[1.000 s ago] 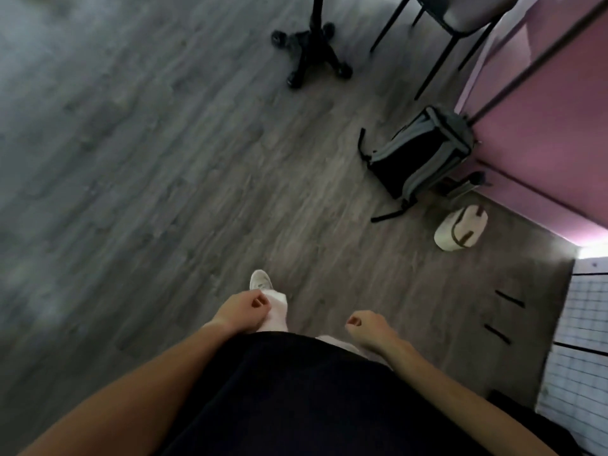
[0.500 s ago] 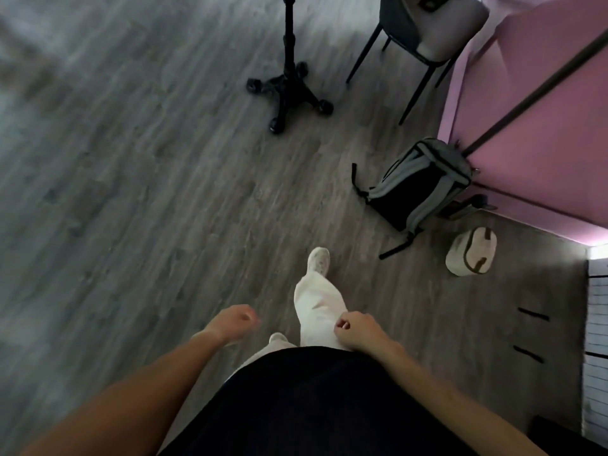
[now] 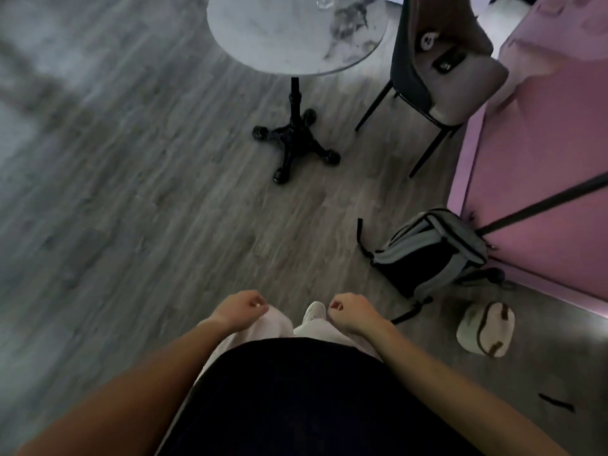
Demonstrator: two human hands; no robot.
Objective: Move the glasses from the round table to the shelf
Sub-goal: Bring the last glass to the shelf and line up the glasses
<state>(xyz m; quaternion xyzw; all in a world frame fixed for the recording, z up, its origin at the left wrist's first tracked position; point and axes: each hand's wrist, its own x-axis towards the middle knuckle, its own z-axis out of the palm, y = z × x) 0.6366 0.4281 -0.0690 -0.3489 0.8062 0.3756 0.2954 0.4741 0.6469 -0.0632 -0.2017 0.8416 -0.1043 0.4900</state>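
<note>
A round marble-topped table (image 3: 263, 41) on a black pedestal stands ahead at the top of the view. The base of one clear glass (image 3: 324, 2) shows on its far edge, cut off by the frame. My left hand (image 3: 241, 307) and my right hand (image 3: 350, 309) hang low in front of my body, both loosely curled with nothing in them, far short of the table. No shelf is in view.
A dark chair (image 3: 437, 70) with a phone and a small white object on its seat stands right of the table. A grey-black backpack (image 3: 424, 255) and a small white bag (image 3: 487, 327) lie on the wooden floor beside a pink wall (image 3: 543, 159).
The view has tilted up and I have stepped forward: the tabletop and glass have come into view, the backpack has slid lower. Both hands stay curled and holding nothing.
</note>
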